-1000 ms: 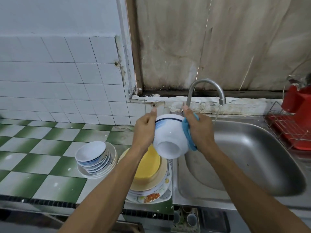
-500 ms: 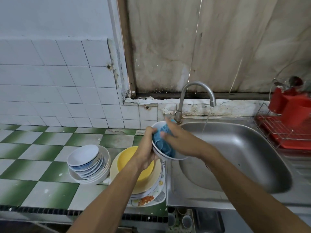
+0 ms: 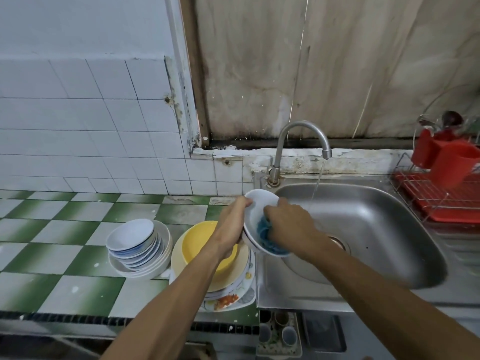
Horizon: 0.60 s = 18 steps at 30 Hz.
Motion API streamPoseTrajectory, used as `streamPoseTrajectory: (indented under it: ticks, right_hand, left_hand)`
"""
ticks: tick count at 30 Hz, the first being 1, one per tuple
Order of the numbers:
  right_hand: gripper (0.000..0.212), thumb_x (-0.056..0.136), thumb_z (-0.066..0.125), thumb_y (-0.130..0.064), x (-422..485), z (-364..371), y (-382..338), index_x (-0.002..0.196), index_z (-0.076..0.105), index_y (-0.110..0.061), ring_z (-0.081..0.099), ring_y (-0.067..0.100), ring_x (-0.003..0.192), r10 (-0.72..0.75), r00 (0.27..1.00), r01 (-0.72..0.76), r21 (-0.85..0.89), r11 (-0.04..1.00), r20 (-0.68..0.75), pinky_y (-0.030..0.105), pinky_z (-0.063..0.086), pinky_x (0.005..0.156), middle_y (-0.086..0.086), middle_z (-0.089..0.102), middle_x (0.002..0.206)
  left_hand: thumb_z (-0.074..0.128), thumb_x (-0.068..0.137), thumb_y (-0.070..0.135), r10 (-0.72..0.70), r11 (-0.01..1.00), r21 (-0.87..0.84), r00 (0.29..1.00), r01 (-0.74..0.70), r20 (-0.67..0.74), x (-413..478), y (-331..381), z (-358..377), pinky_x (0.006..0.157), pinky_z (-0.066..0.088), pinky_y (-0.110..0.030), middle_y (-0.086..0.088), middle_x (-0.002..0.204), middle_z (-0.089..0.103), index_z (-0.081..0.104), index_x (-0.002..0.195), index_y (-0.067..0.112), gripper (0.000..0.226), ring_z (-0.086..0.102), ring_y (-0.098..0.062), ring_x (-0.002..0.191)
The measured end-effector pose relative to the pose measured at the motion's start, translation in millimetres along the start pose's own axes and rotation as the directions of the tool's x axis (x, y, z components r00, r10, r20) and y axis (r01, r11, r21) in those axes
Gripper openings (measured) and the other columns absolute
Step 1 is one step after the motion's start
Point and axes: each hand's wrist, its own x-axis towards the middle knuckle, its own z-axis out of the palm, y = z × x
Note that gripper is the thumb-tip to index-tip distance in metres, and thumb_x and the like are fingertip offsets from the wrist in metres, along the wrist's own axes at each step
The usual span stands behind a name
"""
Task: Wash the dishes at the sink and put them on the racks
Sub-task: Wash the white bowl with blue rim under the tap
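Since half a second ago, the blue scrubber (image 3: pixel 265 233) has been drawn from the upper part of the white bowl (image 3: pixel 257 207) down to its lower, nearer part, and the right hand (image 3: pixel 291 227) has been carried down with it. A second ago the bowl's underside was turned toward the camera with the scrubber on its outer wall; its hollow is now faced upward. The bowl is held tilted over the left edge of the sink (image 3: pixel 376 229), near the sink's far left corner. It is gripped by the left hand (image 3: pixel 231 224), whose thumb is hooked over the rim while the other fingers are curled beneath the outer wall. The scrubber is held in the bent fingers of the right hand and pressed against the bowl's inner wall. A thin stream of water (image 3: pixel 315 189) is let down into the sink from the faucet (image 3: pixel 277 157), which is mounted behind the sink's far left corner; the stream falls apart from the bowl. Just left of the sink, a yellow bowl (image 3: pixel 197 242) is seen on a stack of plates (image 3: pixel 233 288), partly hidden by the left forearm. Further left of the sink, a stack of small bowls (image 3: pixel 132 237) is set on the green-and-white tiled counter (image 3: pixel 65 255). To the right of the sink a red rack (image 3: pixel 436 201) is placed, with a red container (image 3: pixel 454 165) at its far end.
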Motion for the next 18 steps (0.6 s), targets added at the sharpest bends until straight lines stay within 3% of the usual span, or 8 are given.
streamPoseTrajectory:
  ticks: [2,4,7,8,11,13,15,18]
  right_hand:
    - [0.039,0.096,0.061,-0.027,-1,15,-9,0.130,0.048,-0.012,0.056,0.030,0.104,0.093,0.972,-0.074,0.096,0.993,-0.214,0.034,0.049,0.080,0.015,0.042,0.131]
    - [0.029,0.098,0.057,-0.020,2,21,-8,0.126,0.052,-0.014,0.055,0.024,0.103,0.161,0.905,0.058,0.488,0.871,-0.394,0.035,0.052,0.086,0.011,0.045,0.129]
    - [0.026,0.101,0.055,-0.011,5,11,-2,0.124,0.061,-0.022,0.065,0.023,0.107,0.014,0.978,0.199,0.953,0.228,-0.208,0.048,0.056,0.096,0.007,0.066,0.119]
    - [0.027,0.102,0.054,-0.011,1,4,-1,0.123,0.064,-0.024,0.067,0.023,0.107,-0.112,0.986,0.139,0.978,0.155,-0.123,0.047,0.056,0.096,0.008,0.070,0.117]
    - [0.028,0.105,0.044,-0.015,-9,-18,10,0.119,0.069,-0.015,0.064,0.018,0.097,-0.358,0.928,0.008,0.952,0.306,0.107,0.037,0.051,0.088,0.013,0.071,0.117]
    - [0.027,0.105,0.047,-0.021,-16,-27,20,0.116,0.063,-0.003,0.058,0.014,0.089,-0.455,0.877,0.097,0.870,0.484,0.156,0.034,0.046,0.084,0.018,0.067,0.114]
    - [0.032,0.095,0.066,-0.039,-27,-32,18,0.114,0.057,-0.015,0.058,0.011,0.088,-0.507,0.842,0.220,0.742,0.633,0.183,0.033,0.048,0.083,0.007,0.064,0.107]
    - [0.051,0.082,0.077,-0.050,-39,-27,0,0.119,0.050,-0.028,0.053,0.012,0.104,-0.435,0.899,0.361,0.467,0.807,0.057,0.033,0.046,0.088,-0.006,0.056,0.117]
  left_hand:
    - [0.042,0.095,0.045,0.014,0.999,0.033,0.999,-0.015,0.044,2,9,0,0.069,0.043,-0.040,-0.009,0.076,0.065,0.062,0.095,0.020,0.032,0.063,-0.026,0.072]
    - [0.042,0.086,0.055,0.012,0.998,0.057,0.996,-0.017,0.087,7,15,-3,0.071,0.042,-0.040,-0.011,0.079,0.066,0.066,0.099,0.015,0.049,0.062,-0.026,0.074]
    - [0.040,0.089,0.057,-0.020,1.000,0.017,0.991,0.018,0.129,11,16,-9,0.071,0.046,-0.035,-0.006,0.079,0.069,0.067,0.099,0.016,0.050,0.063,-0.022,0.074]
    - [0.040,0.093,0.054,-0.035,0.999,-0.020,0.989,0.039,0.146,12,14,-12,0.067,0.048,-0.032,-0.005,0.076,0.069,0.066,0.096,0.017,0.046,0.064,-0.021,0.071]
    - [0.043,0.095,0.051,-0.116,0.989,-0.066,0.976,0.130,0.182,11,14,-17,0.058,0.052,-0.030,-0.008,0.076,0.069,0.064,0.098,0.014,0.043,0.066,-0.025,0.069]
    - [0.046,0.093,0.051,-0.158,0.984,-0.046,0.966,0.170,0.207,11,17,-20,0.056,0.053,-0.031,-0.009,0.081,0.069,0.064,0.104,0.013,0.044,0.065,-0.028,0.073]
    - [0.048,0.091,0.052,-0.232,0.970,-0.023,0.947,0.243,0.222,12,23,-24,0.056,0.053,-0.030,-0.009,0.080,0.068,0.064,0.105,0.013,0.044,0.064,-0.028,0.073]
    - [0.050,0.087,0.053,-0.411,0.907,-0.005,0.886,0.422,0.215,17,28,-35,0.057,0.055,-0.029,-0.008,0.072,0.067,0.063,0.098,0.011,0.046,0.064,-0.025,0.063]
